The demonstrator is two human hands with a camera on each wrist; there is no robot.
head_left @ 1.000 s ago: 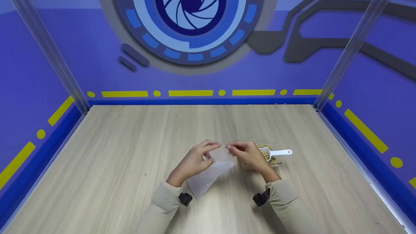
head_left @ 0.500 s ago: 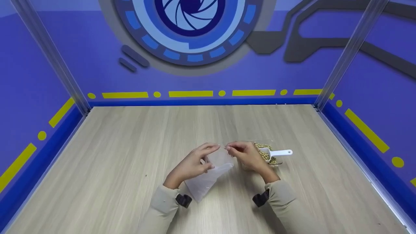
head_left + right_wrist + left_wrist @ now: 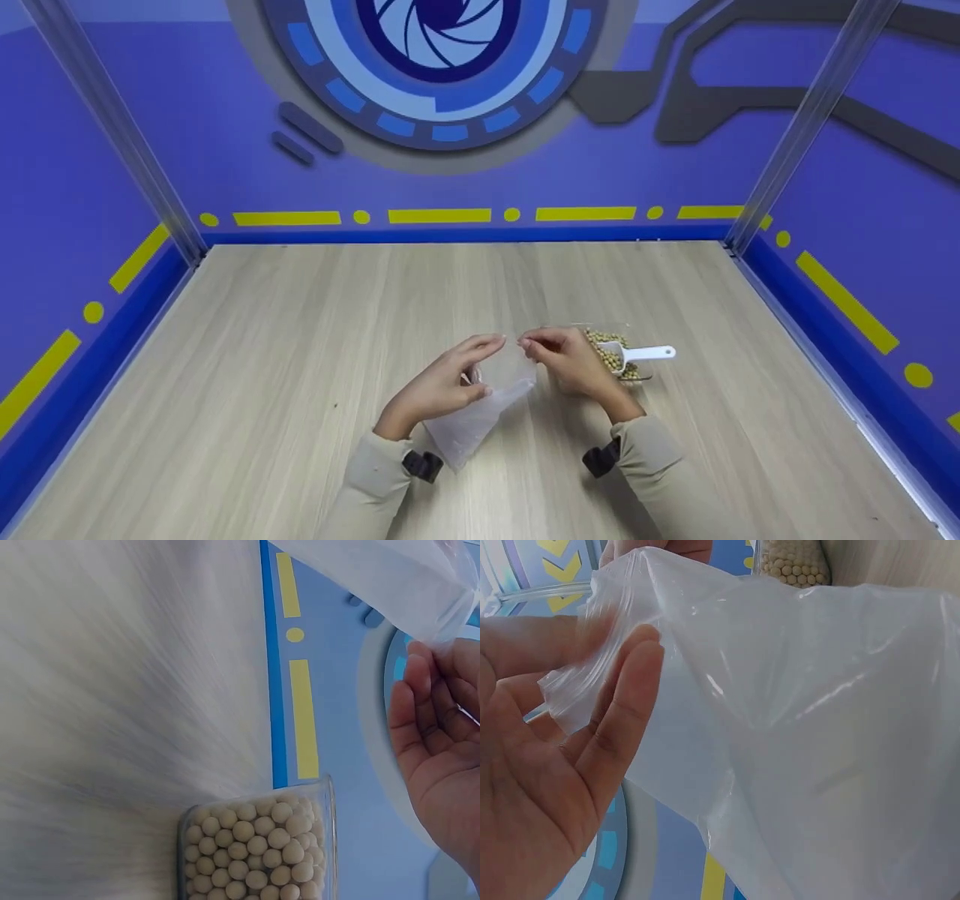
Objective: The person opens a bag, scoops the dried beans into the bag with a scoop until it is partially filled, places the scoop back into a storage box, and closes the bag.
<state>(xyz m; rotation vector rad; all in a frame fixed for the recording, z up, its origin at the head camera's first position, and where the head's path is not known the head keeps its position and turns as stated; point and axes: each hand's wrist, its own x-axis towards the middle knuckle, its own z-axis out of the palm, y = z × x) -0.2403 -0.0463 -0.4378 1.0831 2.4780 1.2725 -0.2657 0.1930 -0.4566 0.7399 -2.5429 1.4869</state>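
Bag seems to be opening up: left-hand grip just eased toward 8 o'clock, curled round it. Right-hand grip pinches the edge.

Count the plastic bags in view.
1: the translucent bag, pinched by the right grip, with its zip edge at the left grip. A second bag lying flat against it might be hidden.
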